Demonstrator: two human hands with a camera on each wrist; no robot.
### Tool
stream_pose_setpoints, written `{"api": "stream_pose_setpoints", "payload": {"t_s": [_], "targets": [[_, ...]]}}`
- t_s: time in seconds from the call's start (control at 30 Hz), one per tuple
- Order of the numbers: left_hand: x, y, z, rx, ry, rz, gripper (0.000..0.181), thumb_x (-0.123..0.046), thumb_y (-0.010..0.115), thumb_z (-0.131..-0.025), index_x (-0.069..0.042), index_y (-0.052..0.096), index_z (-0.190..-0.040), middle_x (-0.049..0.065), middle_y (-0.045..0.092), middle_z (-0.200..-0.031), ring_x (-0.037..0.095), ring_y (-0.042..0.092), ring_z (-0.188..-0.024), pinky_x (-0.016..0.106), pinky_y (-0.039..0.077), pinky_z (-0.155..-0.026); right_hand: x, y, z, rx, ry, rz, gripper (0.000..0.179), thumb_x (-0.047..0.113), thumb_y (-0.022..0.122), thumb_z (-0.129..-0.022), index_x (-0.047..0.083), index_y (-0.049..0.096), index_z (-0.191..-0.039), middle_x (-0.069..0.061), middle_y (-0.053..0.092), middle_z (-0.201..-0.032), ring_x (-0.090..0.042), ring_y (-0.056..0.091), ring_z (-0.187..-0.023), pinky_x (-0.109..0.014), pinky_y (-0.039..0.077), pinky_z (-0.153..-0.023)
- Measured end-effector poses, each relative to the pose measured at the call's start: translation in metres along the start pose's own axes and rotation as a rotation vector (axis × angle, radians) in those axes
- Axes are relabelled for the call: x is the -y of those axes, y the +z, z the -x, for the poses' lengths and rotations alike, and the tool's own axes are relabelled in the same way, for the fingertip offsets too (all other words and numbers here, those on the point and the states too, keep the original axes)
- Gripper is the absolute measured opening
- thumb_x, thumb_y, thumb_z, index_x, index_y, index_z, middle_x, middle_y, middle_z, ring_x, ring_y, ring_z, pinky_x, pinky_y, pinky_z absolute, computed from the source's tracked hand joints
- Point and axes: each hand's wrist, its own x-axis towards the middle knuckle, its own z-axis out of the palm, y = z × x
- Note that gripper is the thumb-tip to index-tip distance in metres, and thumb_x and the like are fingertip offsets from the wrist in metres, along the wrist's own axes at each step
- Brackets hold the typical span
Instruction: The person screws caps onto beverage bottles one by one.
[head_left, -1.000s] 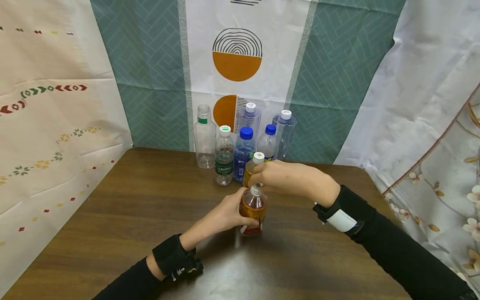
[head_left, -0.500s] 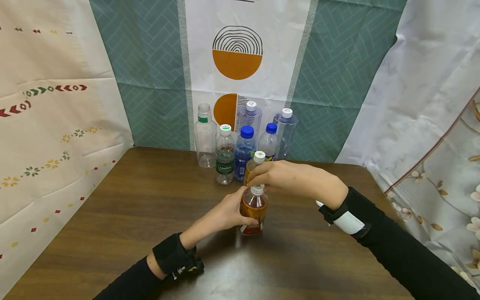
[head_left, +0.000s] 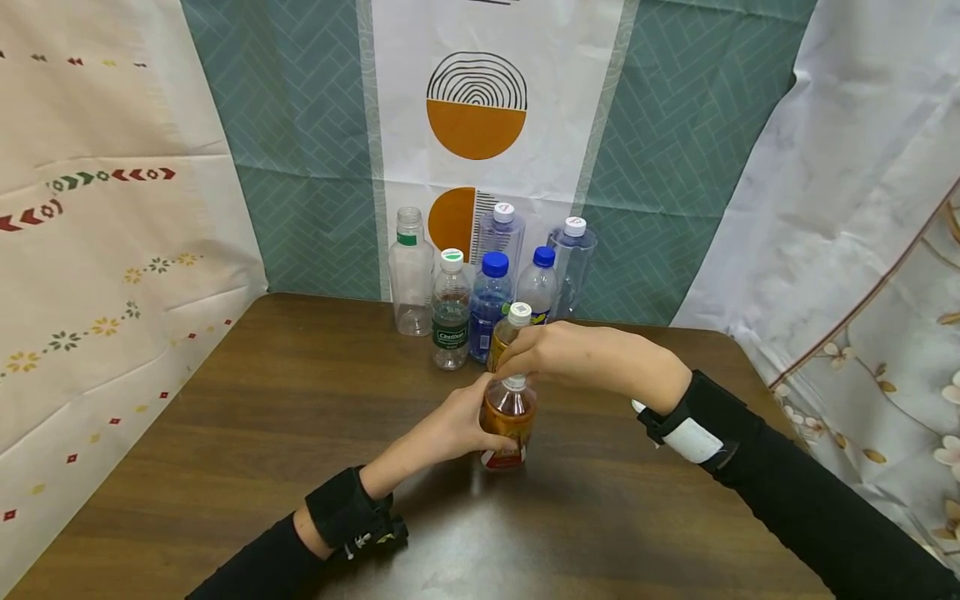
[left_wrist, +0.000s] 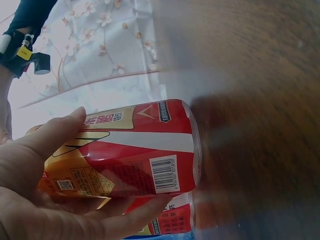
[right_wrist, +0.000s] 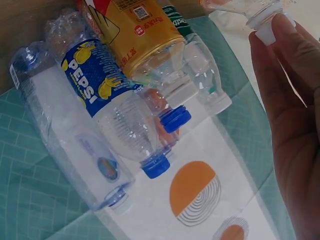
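Observation:
My left hand [head_left: 453,425] grips the body of an upright bottle [head_left: 510,408], its thumb across the front. In the left wrist view the bottle's red and gold label [left_wrist: 145,150] carries a barcode, and my fingers wrap its sides. Over the bottle's mouth my right hand [head_left: 581,354] reaches in from the right. The right wrist view shows that hand's thumb and fingers pinching a white cap [right_wrist: 265,33] right at the neck [right_wrist: 262,15], the thumb hiding its middle. Directly behind stands another gold-labelled bottle [head_left: 498,346] with a white cap, partly covered by my right hand.
More bottles stand close together at the table's back: an uncapped clear one [head_left: 410,287], a green-labelled one [head_left: 450,325], a blue one [head_left: 489,304], a blue-capped Pepsi bottle [right_wrist: 82,75], and two large clear ones with white caps. Curtains hang behind the wooden table [head_left: 300,400].
My right fingers have dipped slightly at the bottle's neck, covering more of it than half a second ago. The left hand and the bottle have stayed in place.

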Motion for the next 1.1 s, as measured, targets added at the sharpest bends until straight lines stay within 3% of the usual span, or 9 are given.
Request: {"api": "stream_pose_setpoints", "payload": {"t_s": [0.33, 0.7, 1.1], "targets": [[0.001, 0.000, 0.001, 0.010, 0.027, 0.044, 0.090, -0.016, 0.088, -0.082, 0.000, 0.033, -0.151, 0.019, 0.058, -0.140, 0.033, 0.060, -0.124, 0.049, 0.051, -0.103, 0.006, -0.001, -0.002, 0.030, 0.039, 0.067, 0.036, -0.007, 0.076, -0.085, 0.009, 0.072, -0.117, -0.004, 0.069, -0.107, -0.019, 0.064, -0.097, -0.033, 0.058, -0.085], [0.001, 0.001, 0.000, 0.012, 0.039, 0.051, 0.089, -0.015, 0.087, -0.082, 0.001, 0.033, -0.151, 0.019, 0.058, -0.139, 0.032, 0.061, -0.124, 0.048, 0.051, -0.103, 0.013, -0.004, -0.006, 0.095, 0.117, 0.125, 0.023, 0.004, 0.074, -0.092, 0.009, 0.070, -0.114, -0.004, 0.068, -0.100, -0.019, 0.063, -0.092, -0.031, 0.058, -0.082], [0.001, 0.003, 0.000, 0.004, 0.030, 0.040, 0.087, -0.013, 0.088, -0.080, 0.001, 0.036, -0.148, 0.019, 0.059, -0.137, 0.033, 0.062, -0.122, 0.048, 0.051, -0.103, 0.024, -0.004, -0.005, 0.107, 0.081, 0.360, 0.027, 0.004, 0.080, -0.085, 0.012, 0.071, -0.110, 0.000, 0.068, -0.103, -0.019, 0.063, -0.094, -0.032, 0.058, -0.083]]}}
